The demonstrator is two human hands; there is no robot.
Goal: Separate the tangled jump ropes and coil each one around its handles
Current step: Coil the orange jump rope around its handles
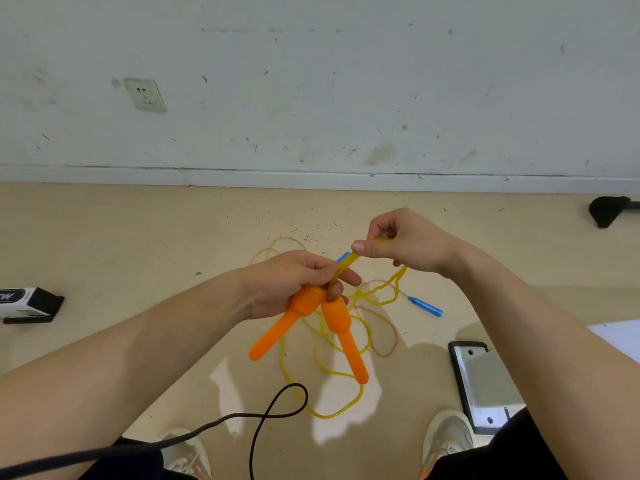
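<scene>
**Left hand** (291, 282): centre of view. Fingers curl round the thick ends of two orange handles (334, 318), held side by side. The thin ends splay toward 7 and 5 o'clock; the thick ends are partly hidden under the fingers.

**Right hand** (401, 244): at 2 o'clock from the left hand. Thumb and forefinger pinch a doubled strand of yellow rope (332, 414), which runs straight between both hands.

**Yellow rope, remainder:** loose loops on the floor (138, 244) at 6 o'clock below the hands. Its crossings behind the handles are hidden.

**Blue handle** (425, 305): lies on the floor at 3 o'clock from the left hand.

**Blue tip** (343, 257): shows between the hands, the rest hidden.

**Pale rope** (389, 342): thin and nearly floor-coloured, so hard to trace. Cannot tell whether it is tangled with the yellow.

**Black cable** (277, 415): at 6 o'clock, cut off at the bottom edge.

**Shoes** (446, 438): two, cut off at the bottom edge.

**Metal plate** (485, 386): at 4 o'clock, partly covered.

**Box** (27, 304): at 9 o'clock, cut off.

**Socket** (145, 94): at 11 o'clock.
</scene>
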